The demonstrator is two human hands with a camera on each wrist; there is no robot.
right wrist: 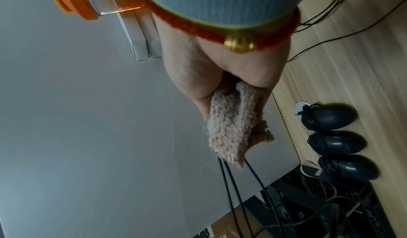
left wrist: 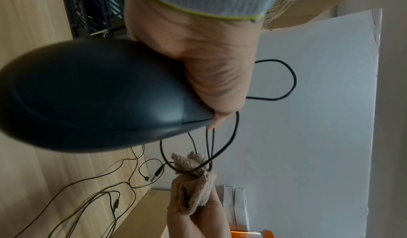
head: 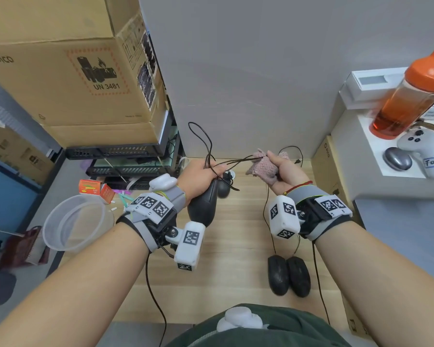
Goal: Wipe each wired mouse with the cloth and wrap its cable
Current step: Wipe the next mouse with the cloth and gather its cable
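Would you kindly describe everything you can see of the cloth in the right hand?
The cloth is a small, pinkish-beige piece with a nubbly, looped, towel-like texture. It is bunched and folded into a wad, held in the air above the wooden desk. The right hand grips it, with corners poking out past the fingers. Several strands of the thin black cable run into its folds, stretching across from the mouse held in the left hand.

Two mice [head: 288, 275] lie side by side on the desk [head: 231, 246], right of the held mouse [head: 203, 204]; bottle [head: 409, 96] far right
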